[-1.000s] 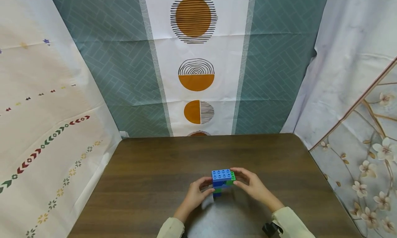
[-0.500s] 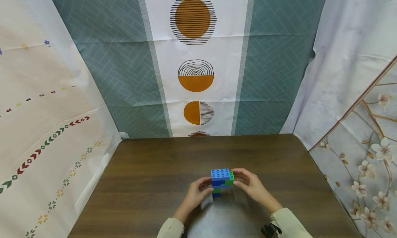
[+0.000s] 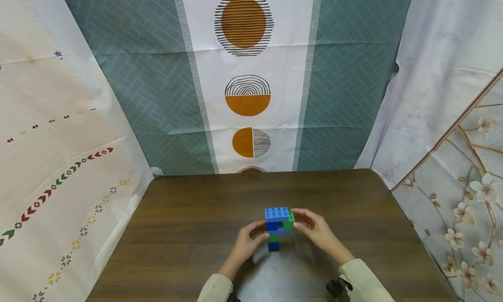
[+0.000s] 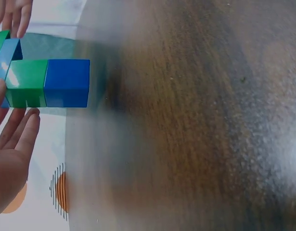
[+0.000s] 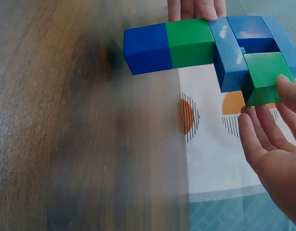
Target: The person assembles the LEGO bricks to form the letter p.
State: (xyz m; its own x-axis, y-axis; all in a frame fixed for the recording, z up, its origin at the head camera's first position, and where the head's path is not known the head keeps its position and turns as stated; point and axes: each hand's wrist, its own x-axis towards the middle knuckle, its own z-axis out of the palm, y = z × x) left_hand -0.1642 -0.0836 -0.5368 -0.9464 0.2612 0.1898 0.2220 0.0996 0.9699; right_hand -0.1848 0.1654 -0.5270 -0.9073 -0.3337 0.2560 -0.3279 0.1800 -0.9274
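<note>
A stacked toy brick structure (image 3: 273, 232) stands upright between my two hands over the table. From the bottom up it has a dark blue brick (image 5: 147, 50), a green brick (image 5: 191, 43) and a long light blue brick (image 5: 229, 57). Above that sit a dark blue and a green brick (image 5: 264, 77) side by side, topped by a studded light blue brick (image 3: 277, 213). My left hand (image 3: 246, 243) grips the left side of the structure, thumb near the long light blue brick. With thumb and fingers, my right hand (image 3: 319, 234) pinches the upper green brick on the right.
The brown wooden table (image 3: 188, 223) spreads around the structure on all sides. Behind it hangs a teal and white cloth (image 3: 251, 61) with orange circles. Patterned cloths hang at the left (image 3: 78, 184) and the right (image 3: 440, 118).
The top of the brick structure has risen and shifted slightly left in the head view, so more of its lower bricks show. Both hands moved along with it and keep their hold.
</note>
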